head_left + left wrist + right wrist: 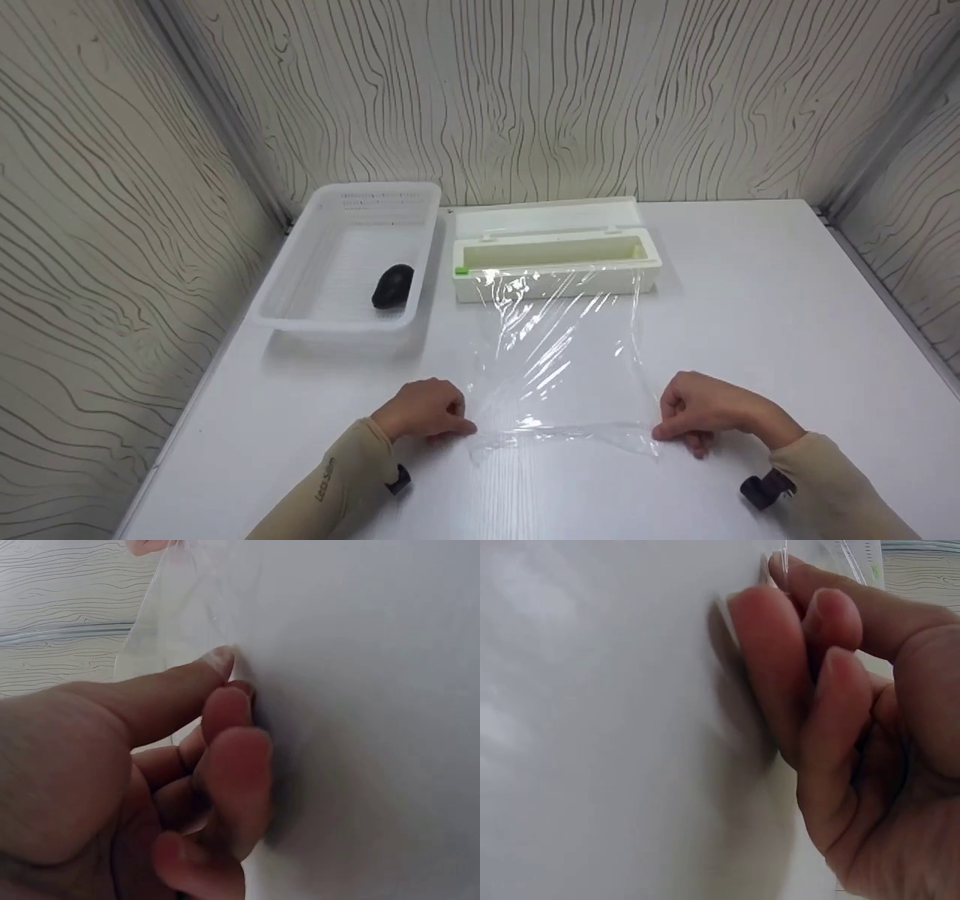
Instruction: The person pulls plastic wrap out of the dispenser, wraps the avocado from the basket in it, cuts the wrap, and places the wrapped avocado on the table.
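Observation:
A sheet of clear plastic wrap (559,367) stretches from the front of a white dispenser box (555,283) toward me, low over the table. My left hand (427,407) pinches its near left corner between thumb and fingers. At the near right corner, my right hand (709,412) pinches the wrap the same way. The left thumb (172,694) meets the fingertips in the left wrist view, and the right fingers (769,652) are curled beside the thumb in the right wrist view. The box's hinged lid (547,216) stands raised behind it.
Left of the box sits a white plastic basket (300,300) with a dark oval object (393,286) in it. A small green piece (462,271) is on the box's front left edge. Wood-patterned walls (510,97) bound the white table (750,300) at the back and sides.

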`<act>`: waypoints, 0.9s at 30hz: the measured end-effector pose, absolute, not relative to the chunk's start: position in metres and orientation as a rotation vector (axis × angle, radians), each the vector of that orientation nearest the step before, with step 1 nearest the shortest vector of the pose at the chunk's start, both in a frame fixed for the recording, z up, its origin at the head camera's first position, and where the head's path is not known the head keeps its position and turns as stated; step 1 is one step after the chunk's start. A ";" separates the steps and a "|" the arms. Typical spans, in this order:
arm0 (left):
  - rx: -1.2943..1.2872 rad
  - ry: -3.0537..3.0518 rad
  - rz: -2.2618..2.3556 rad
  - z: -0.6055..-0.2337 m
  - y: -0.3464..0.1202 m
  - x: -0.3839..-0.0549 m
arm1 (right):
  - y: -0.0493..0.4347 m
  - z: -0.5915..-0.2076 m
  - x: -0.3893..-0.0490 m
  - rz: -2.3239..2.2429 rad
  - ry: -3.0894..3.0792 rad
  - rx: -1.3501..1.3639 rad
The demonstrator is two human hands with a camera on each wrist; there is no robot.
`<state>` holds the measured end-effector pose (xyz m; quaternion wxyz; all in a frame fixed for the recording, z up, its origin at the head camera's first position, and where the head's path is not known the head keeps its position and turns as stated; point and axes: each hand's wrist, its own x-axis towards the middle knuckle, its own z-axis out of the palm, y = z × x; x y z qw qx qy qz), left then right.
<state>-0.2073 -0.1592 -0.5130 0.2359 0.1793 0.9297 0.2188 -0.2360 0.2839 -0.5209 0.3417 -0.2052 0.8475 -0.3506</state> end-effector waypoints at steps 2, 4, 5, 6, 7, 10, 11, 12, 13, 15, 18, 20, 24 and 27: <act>0.503 2.553 0.606 -0.513 -0.160 -0.207 | 0.284 -0.520 -0.236 -0.901 2.218 -0.525; 0.514 2.557 0.616 -0.512 -0.161 -0.208 | 0.284 -0.520 -0.235 -0.886 2.233 -0.520; 0.522 2.558 0.620 -0.512 -0.162 -0.208 | 0.284 -0.519 -0.235 -0.881 2.239 -0.521; 0.531 2.561 0.624 -0.512 -0.162 -0.208 | 0.285 -0.519 -0.235 -0.875 2.242 -0.525; 0.538 2.563 0.627 -0.511 -0.163 -0.208 | 0.285 -0.518 -0.235 -0.869 2.243 -0.523; 0.558 2.565 0.635 -0.511 -0.165 -0.208 | 0.286 -0.515 -0.235 -0.845 2.255 -0.523; 0.564 2.565 0.640 -0.511 -0.166 -0.208 | 0.286 -0.514 -0.235 -0.839 2.261 -0.520; 0.569 2.563 0.646 -0.511 -0.166 -0.208 | 0.287 -0.513 -0.236 -0.836 2.269 -0.513; 0.570 2.559 0.652 -0.510 -0.166 -0.208 | 0.288 -0.512 -0.237 -0.842 2.278 -0.501; 0.569 2.560 0.670 -0.510 -0.167 -0.208 | 0.290 -0.509 -0.240 -0.857 2.319 -0.486; 0.567 2.587 0.708 -0.508 -0.167 -0.211 | 0.295 -0.504 -0.252 -0.904 2.440 -0.484; 0.590 2.645 0.731 -0.504 -0.166 -0.213 | 0.297 -0.499 -0.261 -0.924 2.571 -0.471; 0.730 2.804 0.787 -0.492 -0.164 -0.217 | 0.299 -0.489 -0.281 -0.969 2.853 -0.406; 0.867 2.930 0.858 -0.479 -0.165 -0.222 | 0.297 -0.483 -0.297 -1.016 3.007 -0.415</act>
